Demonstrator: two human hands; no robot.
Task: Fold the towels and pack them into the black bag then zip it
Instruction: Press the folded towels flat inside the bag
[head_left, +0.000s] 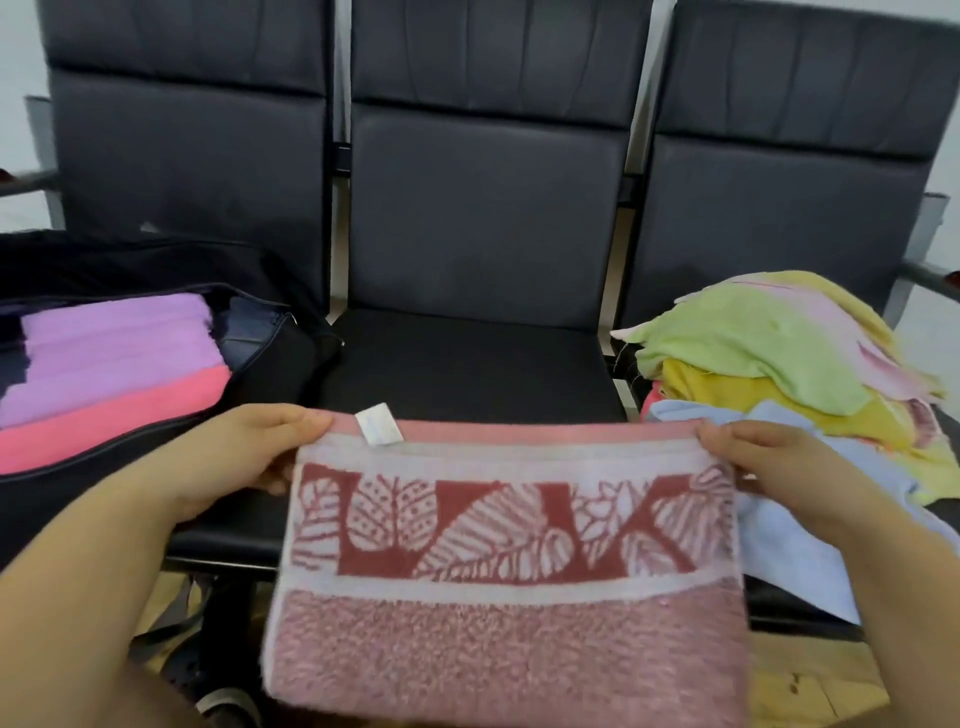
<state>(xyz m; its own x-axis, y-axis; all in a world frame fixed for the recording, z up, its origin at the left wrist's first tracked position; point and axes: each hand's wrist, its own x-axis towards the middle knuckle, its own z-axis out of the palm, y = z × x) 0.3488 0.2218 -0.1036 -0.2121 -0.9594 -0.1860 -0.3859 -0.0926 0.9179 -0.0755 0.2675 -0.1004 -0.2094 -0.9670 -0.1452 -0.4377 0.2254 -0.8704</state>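
1. Left hand (249, 457) is pinching the top left corner of the pink towel (509, 587); right hand (774, 462) is pinching the top right corner. Both are clamped on the cloth.
2. Towel is hanging taut between the hands at 6 o'clock, in front of the middle seat (467, 374), white tag (379, 426) showing at the top edge.
3. Black bag (291, 353) is sitting open at 9 o'clock, with purple towel (119, 353) and coral towel (114, 421) lying folded inside.
4. Unfolded pile (779, 364) is sitting at 3 o'clock.
5. Risk, as a guess: the lower half is dangling off the seat edge, so a fold could come out crooked or drag toward the floor; a loosening corner pinch would be dropping it.
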